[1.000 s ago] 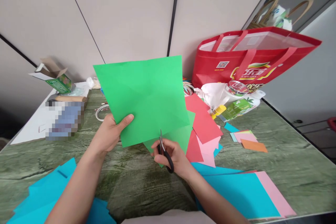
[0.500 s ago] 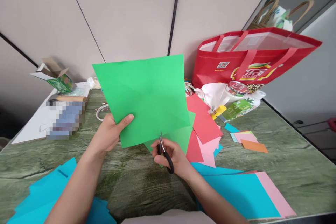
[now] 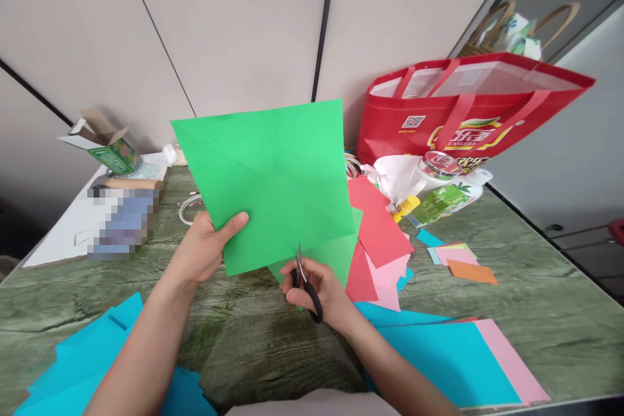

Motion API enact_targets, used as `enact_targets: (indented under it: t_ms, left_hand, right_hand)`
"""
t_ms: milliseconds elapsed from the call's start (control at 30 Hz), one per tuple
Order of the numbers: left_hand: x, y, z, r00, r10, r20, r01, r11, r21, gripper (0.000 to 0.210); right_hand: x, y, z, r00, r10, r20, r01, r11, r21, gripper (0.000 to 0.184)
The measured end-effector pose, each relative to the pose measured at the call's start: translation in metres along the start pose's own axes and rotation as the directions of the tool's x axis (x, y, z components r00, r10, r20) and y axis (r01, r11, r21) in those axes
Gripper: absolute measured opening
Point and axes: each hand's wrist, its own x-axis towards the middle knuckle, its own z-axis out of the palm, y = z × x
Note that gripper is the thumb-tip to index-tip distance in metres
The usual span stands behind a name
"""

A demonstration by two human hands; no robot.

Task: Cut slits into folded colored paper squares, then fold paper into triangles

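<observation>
A large sheet of green paper [image 3: 273,182] is raised above the table, its lower left corner pinched in my left hand [image 3: 207,244], thumb on top and the other fingers behind. My right hand [image 3: 319,289] is closed round the black handles of a pair of scissors [image 3: 309,289]. The blade tips point up and meet the sheet's lower edge; whether they are cutting into it I cannot tell. Beneath this sheet, beyond my right hand, lies a lighter green sheet [image 3: 336,253].
Red paper [image 3: 380,221] and pink paper lie right of the green. Blue sheets [image 3: 88,364] spread at the front left, and more blue paper [image 3: 439,357] at the front right. A red shopping bag [image 3: 404,136], a yellow glue stick [image 3: 406,208] and a small carton [image 3: 114,153] stand farther back.
Almost nothing differs. The top edge of the green sheet has tipped very slightly; both hands and the scissors are in the same place.
</observation>
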Motion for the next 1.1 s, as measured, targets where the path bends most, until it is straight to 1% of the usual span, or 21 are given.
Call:
enact_targets:
  t_ms: [133,200,367,467,633,767,967,1100]
  left_hand:
    - [0.0009,-0.0011,-0.0004,1.000,0.019,0.023,-0.019,1.000,0.004,0.039]
    - [0.0004,-0.0001,-0.0001,1.000,0.020,0.015,-0.021,0.999,0.027,0.041]
    - [-0.0022,0.0036,0.0012,1.000,-0.030,-0.010,0.030,0.997,0.067,0.038]
    - [-0.0017,0.0027,0.0004,1.000,-0.006,0.004,0.006,0.998,0.059,0.038]
    - [0.0006,0.0000,-0.0016,1.000,-0.012,0.006,0.012,0.998,0.069,0.038]
    - [0.0011,-0.0015,-0.0029,1.000,0.005,0.029,-0.007,0.999,0.043,0.040]
    - [0.0008,-0.0026,-0.0043,1.000,0.011,0.022,-0.013,0.998,0.067,0.042]
    - [0.0005,-0.0032,-0.0051,0.999,0.023,0.028,-0.024,0.999,0.048,0.044]
  right_hand:
    - [-0.0001,-0.0005,-0.0002,1.000,-0.009,0.000,0.009,1.000,-0.004,0.034]
    - [-0.0006,-0.0016,-0.0002,1.000,-0.018,0.002,0.018,1.000,-0.003,0.033]
    - [-0.0013,-0.0019,-0.0001,0.999,-0.037,0.013,0.036,0.999,0.018,0.030]
    - [-0.0010,-0.0005,-0.0004,0.999,-0.030,0.013,0.030,0.999,0.016,0.031]
    - [-0.0006,0.0006,-0.0005,1.000,-0.012,-0.009,0.012,1.000,-0.011,0.034]
    - [-0.0009,0.0012,-0.0007,1.000,-0.021,-0.001,0.021,1.000,0.011,0.032]
    - [-0.0011,0.0036,-0.0006,1.000,-0.029,0.009,0.029,1.000,0.013,0.032]
    - [-0.0010,0.0041,0.0002,0.999,-0.036,0.021,0.035,0.999,0.041,0.030]
